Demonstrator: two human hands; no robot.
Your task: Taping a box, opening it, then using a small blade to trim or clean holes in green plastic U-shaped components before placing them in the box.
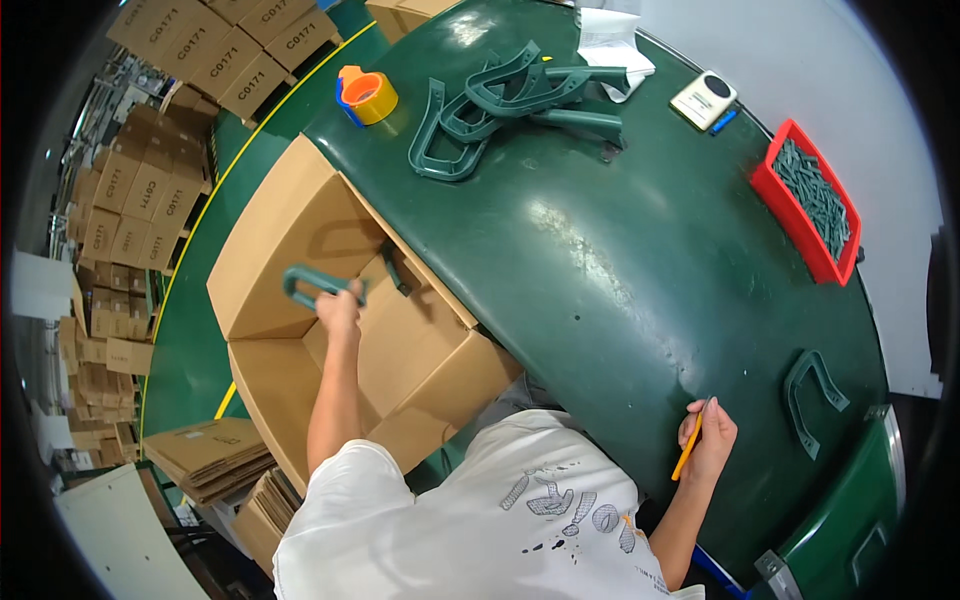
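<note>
My left hand (340,308) is closed on one end of a green plastic bracket (306,284), a looped part held inside the upper part of an open cardboard box (262,240). Another green bracket (396,270) stands against the inner wall of that box. On the table's near side, my right hand (710,440) grips a slim orange pen-like tool (687,448), whose exact kind I cannot make out. To the right of that hand, a single green bracket (808,398) lies on the green tabletop (610,330).
Several green brackets (500,105) lie piled at the table's far side, beside a yellow tape roll in its dispenser (367,97) and white paper (612,48). A red bin (840,262) holds small green pieces. Cartons (130,200) and flattened cardboard (210,450) stand left.
</note>
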